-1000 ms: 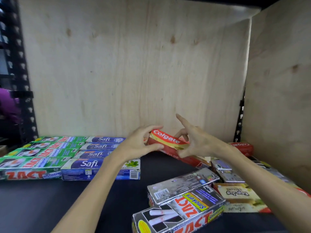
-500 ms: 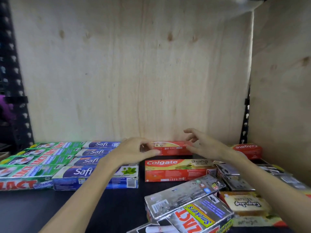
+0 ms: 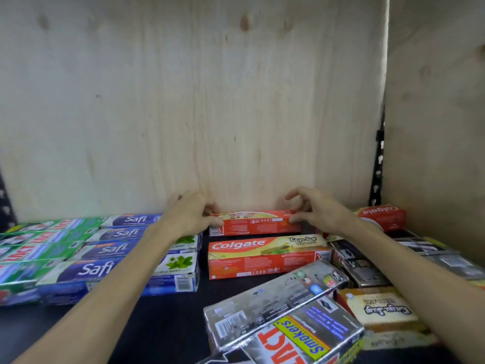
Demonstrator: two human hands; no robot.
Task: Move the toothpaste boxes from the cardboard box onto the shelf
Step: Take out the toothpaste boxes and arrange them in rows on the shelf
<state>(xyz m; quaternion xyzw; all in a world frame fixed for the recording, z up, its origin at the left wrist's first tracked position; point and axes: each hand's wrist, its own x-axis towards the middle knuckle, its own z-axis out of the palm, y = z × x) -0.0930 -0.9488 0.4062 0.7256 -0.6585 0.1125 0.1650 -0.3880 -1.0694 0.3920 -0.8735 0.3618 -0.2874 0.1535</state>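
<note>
A red Colgate toothpaste box (image 3: pixel 257 224) lies lengthwise at the back of the black shelf (image 3: pixel 162 324), close to the plywood back wall. My left hand (image 3: pixel 189 216) holds its left end, thumb on the front and fingers over the top. My right hand (image 3: pixel 317 211) is at its right end; the thumb touches the box and the fingers are lifted, loosely curled above it. A second Colgate box (image 3: pixel 262 256) lies just in front, parallel to it. The cardboard box is out of view.
Rows of blue Safi boxes (image 3: pixel 105 269) and green Zact boxes (image 3: pixel 39 237) fill the left. Silver Zact Smokers boxes (image 3: pixel 275 298), a Kayu Sugi box (image 3: pixel 380 308) and another Colgate box (image 3: pixel 380 216) lie loosely piled on the right. A plywood side wall (image 3: pixel 433 127) closes the right.
The Colgate box went from tilted in the air between both hands down to flat at the shelf's back. My right fingers have lifted off it.
</note>
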